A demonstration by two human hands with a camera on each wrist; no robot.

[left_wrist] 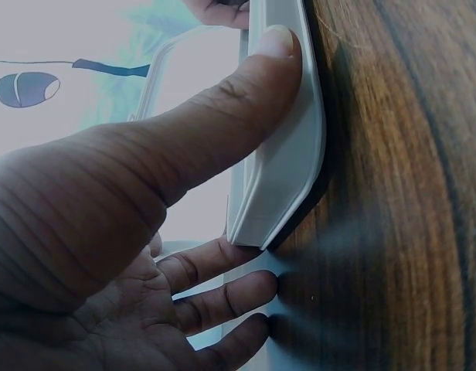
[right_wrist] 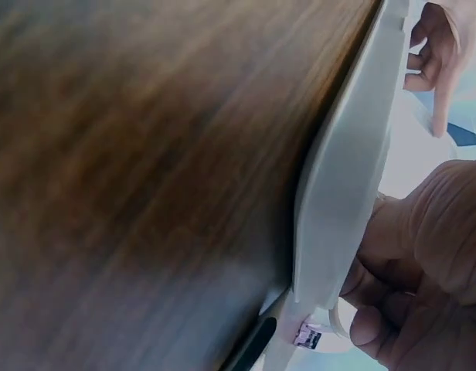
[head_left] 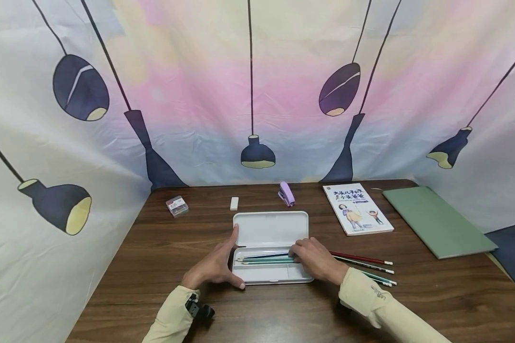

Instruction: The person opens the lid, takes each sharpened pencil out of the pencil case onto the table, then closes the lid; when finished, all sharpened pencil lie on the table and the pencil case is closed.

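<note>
A white pencil case (head_left: pixel 257 275) lies with its lid (head_left: pixel 271 228) raised at the back. Several teal and dark pencils (head_left: pixel 257 260) lie in its long rear compartment, points to the left. My left hand (head_left: pixel 214 262) spans the case's left end. Its thumb (left_wrist: pixel 257 73) presses along the front wall, and its other fingers reach along the end, fairly straight. Over the right part of the case, my right hand (head_left: pixel 315 257) curls its fingers on the pencils, covering their right ends. In the right wrist view, those bent fingers (right_wrist: pixel 377 309) show beyond the case wall.
More pencils (head_left: pixel 365 258) lie right of the case, erasers outward, partly under the right forearm. Behind stand a small clear box (head_left: pixel 177 206), a white eraser (head_left: pixel 234 203) and a purple stapler (head_left: pixel 286 194). A book (head_left: pixel 357 209) and a green folder (head_left: pixel 439 221) lie at right.
</note>
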